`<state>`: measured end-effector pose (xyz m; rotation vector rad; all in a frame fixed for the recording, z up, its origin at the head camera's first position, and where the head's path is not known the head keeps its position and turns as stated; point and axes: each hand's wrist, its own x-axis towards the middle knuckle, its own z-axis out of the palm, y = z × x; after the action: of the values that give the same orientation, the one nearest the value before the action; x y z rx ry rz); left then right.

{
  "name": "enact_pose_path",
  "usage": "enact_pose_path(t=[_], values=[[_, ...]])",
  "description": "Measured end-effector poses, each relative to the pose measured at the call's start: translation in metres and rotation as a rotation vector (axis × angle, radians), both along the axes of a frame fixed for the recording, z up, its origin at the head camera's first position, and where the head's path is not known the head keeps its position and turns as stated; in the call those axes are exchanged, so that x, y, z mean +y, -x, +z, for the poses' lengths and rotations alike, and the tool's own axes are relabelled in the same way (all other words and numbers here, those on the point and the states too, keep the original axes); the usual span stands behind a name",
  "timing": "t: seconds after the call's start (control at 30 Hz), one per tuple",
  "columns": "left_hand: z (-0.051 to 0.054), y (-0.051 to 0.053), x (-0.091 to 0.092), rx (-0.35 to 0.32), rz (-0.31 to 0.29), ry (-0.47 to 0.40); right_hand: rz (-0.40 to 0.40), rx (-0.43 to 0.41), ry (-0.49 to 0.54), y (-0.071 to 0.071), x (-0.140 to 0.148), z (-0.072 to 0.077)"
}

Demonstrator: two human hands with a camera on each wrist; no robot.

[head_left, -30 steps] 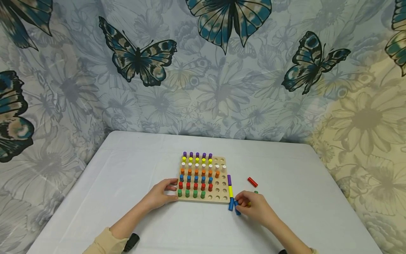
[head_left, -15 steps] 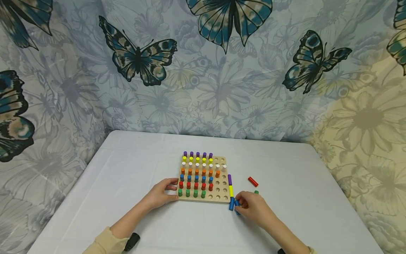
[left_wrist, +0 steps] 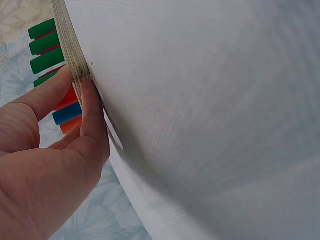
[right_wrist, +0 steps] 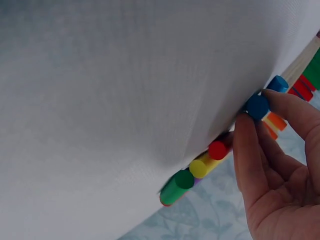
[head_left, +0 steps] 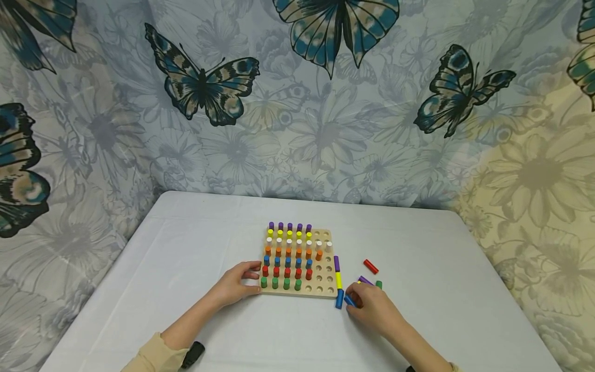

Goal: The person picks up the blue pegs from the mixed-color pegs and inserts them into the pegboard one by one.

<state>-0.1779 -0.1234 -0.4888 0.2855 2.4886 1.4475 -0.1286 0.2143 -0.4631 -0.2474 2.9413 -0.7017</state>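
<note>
A wooden pegboard [head_left: 321,290] holds rows of upright purple, yellow, white, orange, blue, red and green pegs, with bare holes toward its right side. My left hand [head_left: 234,284] grips the board's left edge; the left wrist view has its digits against the board edge [left_wrist: 70,47] near the green pegs [left_wrist: 46,60]. Right of the board, my right hand [head_left: 374,306] pinches a blue peg [right_wrist: 258,107] between thumb and finger, low over the tabletop. Another blue peg [head_left: 339,299] lies just left of it, in line with a yellow peg [head_left: 338,280] and a purple peg [head_left: 337,263].
Beyond my right hand lie a red peg [head_left: 370,266], a second purple peg [head_left: 365,280] and a green peg [head_left: 379,284]. A loose yellow peg [right_wrist: 198,168] shows in the right wrist view. The white table [head_left: 223,222] meets a butterfly-patterned backdrop [head_left: 321,129].
The blue peg at my right fingertips has turned to a slant, and that hand has shifted slightly. More of the purple and green pegs behind it shows. My left hand stays put.
</note>
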Motion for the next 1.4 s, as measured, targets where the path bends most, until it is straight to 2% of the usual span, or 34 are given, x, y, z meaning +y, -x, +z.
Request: enact_pose_path(t=[0.4,0.6,0.83,1.17,1.4], values=[[0.001,0.001,0.000,0.010,-0.008,0.004,-0.002,0.024,0.019,-0.002,0.002,-0.001],[0.001,-0.001,0.000,-0.001,0.002,0.002,-0.023,0.006,0.065,-0.002,0.003,0.001],[0.000,-0.001,0.000,0.001,0.001,-0.005,0.009,0.030,0.132,-0.003,0.008,0.002],[0.000,0.000,0.001,-0.005,0.009,-0.011,0.030,0.007,0.210,-0.001,0.011,0.006],[-0.001,0.000,0.001,-0.013,0.011,-0.004,0.010,-0.014,0.254,0.001,0.012,0.007]])
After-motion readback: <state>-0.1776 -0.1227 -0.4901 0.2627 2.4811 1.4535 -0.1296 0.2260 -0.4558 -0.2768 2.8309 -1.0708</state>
